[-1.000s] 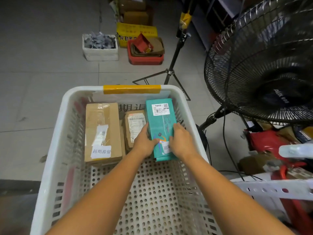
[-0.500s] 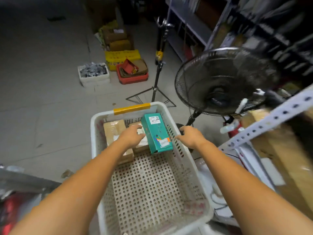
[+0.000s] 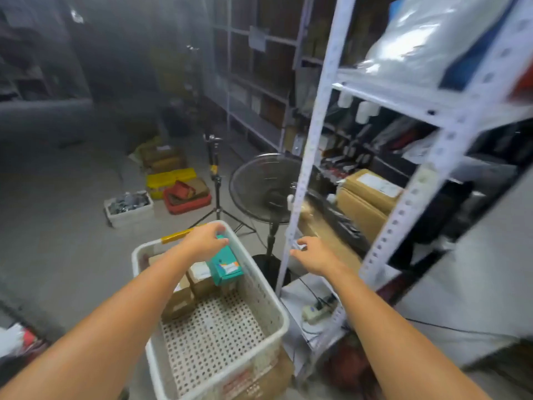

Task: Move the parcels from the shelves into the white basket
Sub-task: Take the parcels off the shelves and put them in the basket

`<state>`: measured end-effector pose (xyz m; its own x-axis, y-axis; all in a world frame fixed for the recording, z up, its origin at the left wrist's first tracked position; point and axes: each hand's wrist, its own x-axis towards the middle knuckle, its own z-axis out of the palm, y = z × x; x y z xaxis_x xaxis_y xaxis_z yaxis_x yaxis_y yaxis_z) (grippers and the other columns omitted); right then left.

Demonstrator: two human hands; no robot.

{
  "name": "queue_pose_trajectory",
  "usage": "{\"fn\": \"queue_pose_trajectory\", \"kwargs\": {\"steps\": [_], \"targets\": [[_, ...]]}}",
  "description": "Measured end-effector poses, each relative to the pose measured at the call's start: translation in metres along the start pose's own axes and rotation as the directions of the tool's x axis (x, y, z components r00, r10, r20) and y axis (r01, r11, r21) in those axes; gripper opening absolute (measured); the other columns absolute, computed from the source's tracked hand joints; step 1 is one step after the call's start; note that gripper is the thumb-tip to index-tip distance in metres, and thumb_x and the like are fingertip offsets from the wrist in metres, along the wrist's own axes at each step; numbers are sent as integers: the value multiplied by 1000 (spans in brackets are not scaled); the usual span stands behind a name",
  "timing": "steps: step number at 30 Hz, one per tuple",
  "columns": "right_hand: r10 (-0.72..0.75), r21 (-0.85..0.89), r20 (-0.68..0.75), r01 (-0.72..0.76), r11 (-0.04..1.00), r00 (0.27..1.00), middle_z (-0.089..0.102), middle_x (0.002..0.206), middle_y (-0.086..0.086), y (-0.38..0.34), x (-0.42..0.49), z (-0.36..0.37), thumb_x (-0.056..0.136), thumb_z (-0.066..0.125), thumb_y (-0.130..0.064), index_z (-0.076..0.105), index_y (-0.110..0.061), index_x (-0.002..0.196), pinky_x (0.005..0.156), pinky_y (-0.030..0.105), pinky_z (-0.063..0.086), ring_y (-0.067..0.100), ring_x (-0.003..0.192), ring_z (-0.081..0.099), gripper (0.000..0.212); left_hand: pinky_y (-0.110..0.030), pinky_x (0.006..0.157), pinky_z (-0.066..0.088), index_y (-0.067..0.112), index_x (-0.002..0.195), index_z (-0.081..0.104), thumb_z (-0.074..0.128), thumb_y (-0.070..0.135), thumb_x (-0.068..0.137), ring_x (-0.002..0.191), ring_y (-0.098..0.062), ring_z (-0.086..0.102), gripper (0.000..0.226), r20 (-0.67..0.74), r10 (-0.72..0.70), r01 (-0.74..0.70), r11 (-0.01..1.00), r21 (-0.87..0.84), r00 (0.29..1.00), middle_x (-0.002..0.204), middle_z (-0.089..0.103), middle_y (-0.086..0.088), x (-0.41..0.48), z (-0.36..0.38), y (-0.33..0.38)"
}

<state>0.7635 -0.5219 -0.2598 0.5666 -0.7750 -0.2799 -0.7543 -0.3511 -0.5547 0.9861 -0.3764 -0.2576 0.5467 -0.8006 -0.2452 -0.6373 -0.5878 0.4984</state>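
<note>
grey concrete floor runs back to dim racks of shelving, all of it blurred. at the bottom middle stands the white basket [image 3: 261,294], perforated, with a strip of yellow tape [image 3: 176,235] on its far rim. the parcels already in it sit at its far end: a teal box [image 3: 226,265] lies against the right wall near the far right corner, and brown parcels [image 3: 199,281] lie beside it toward the far left corner, one with a white label on top.

the left hand [image 3: 203,241] hangs over the far rim, palm down, fingers [image 3: 220,241] loosely spread and only slightly bent. the fingertips are right at the far end of the teal box; whether they touch it cannot be told. it grips nothing.

the right hand [image 3: 314,254] is outside the basket, past its right wall, fingers relaxed and fanned apart, holding nothing. its fingertips are just beside the white shelf upright [image 3: 305,168], which stands between basket and shelves.

behind that upright, cardboard boxes [image 3: 366,194] lie on a lower shelf and a clear plastic bag [image 3: 427,39] on the top one. a black fan [image 3: 266,189] stands just beyond the basket's far right corner, a tripod [image 3: 216,192] beyond the far rim. further off sit a red crate [image 3: 187,199], a yellow box [image 3: 170,180] and a white foam box [image 3: 129,207]. a power strip [image 3: 318,308] lies by the basket's right side.
</note>
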Motion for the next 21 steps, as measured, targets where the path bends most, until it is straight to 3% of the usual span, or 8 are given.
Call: {"fn": "queue_pose_trajectory", "kwargs": {"steps": [3,7,11,14,17,21], "targets": [[21,20,-58,-20,1000,998,62,128,15,49,-62,-38,90,60,-31,59,-2,124,97,40,47,30,114,59,45,-30,84,47,22,138,47,53,37,95,114,-24,56,46,9,76,-76,996,34,997,132,57,-6,-51,21,67],[104,-21,-109,-106,994,989,55,135,12,128,-140,-95,94,56,-35,53,-8,133,97,38,45,31,119,54,48,-31,89,47,23,138,48,54,35,94,115,-27,56,47,101,215,-217,976,11,971,136,54,-7,-105,64,174],[228,13,-277,-233,972,934,62,123,13,211,-209,-169,91,59,-35,60,-8,123,93,35,46,33,115,57,42,-28,97,39,19,139,46,53,32,96,124,-25,50,46,192,440,-456,889,43,877,139,51,-5,-137,106,289],[364,110,-395,-350,930,843,60,130,11,271,-262,-229,90,61,-38,55,-13,132,98,31,44,30,119,56,49,-32,102,39,22,139,46,53,38,95,124,-24,49,47,238,563,-597,796,101,791,136,54,-3,-147,136,373],[473,175,-500,-449,876,726,61,129,9,327,-319,-279,90,60,-41,59,-14,128,95,30,44,28,118,56,46,-33,100,43,27,136,49,57,41,91,117,-24,55,47,294,646,-693,716,89,705,128,60,-3,-149,169,457],[611,278,-594,-580,766,523,61,128,5,382,-403,-319,90,59,-43,60,-15,126,91,28,42,26,117,56,45,-27,91,43,27,133,51,57,43,90,115,-23,57,46,371,773,-843,536,54,515,124,64,-2,-161,220,570]]}}
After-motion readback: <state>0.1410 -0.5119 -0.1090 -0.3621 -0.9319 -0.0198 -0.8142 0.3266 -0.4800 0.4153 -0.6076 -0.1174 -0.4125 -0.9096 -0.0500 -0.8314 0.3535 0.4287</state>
